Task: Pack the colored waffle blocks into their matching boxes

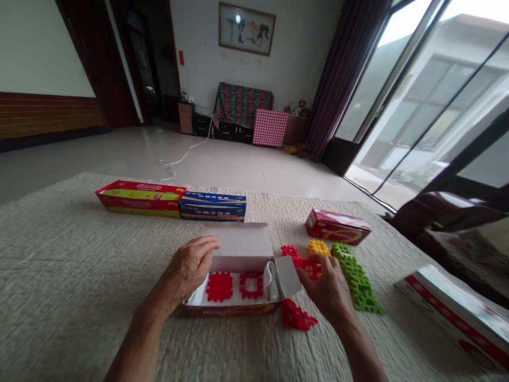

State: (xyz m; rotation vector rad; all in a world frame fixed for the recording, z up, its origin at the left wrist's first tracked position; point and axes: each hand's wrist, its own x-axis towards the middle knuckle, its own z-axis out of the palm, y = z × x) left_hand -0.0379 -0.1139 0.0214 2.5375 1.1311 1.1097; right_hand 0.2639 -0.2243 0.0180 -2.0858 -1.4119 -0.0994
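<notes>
An open cardboard box (234,310) with a white inside and raised lid sits in front of me. Two red square interlocking plastic blocks lie in it: a solid one (220,286) and one with a square hole (257,292). My left hand (193,268) grips the box's left side, fingers bent over its edge. Right of the box, my right hand (328,286) closes on a red block (312,269), partly hidden by the fingers. Another red block (289,251) lies just beyond it. More red blocks (297,316) rest by the box's near right corner.
Yellow blocks (318,246) and a row of green blocks (358,281) lie at the right. Beyond stand a red-yellow box (141,199), a blue box (212,207) and a dark red box (337,227). A white-red box (457,313) is at far right, on the textured cover (99,276).
</notes>
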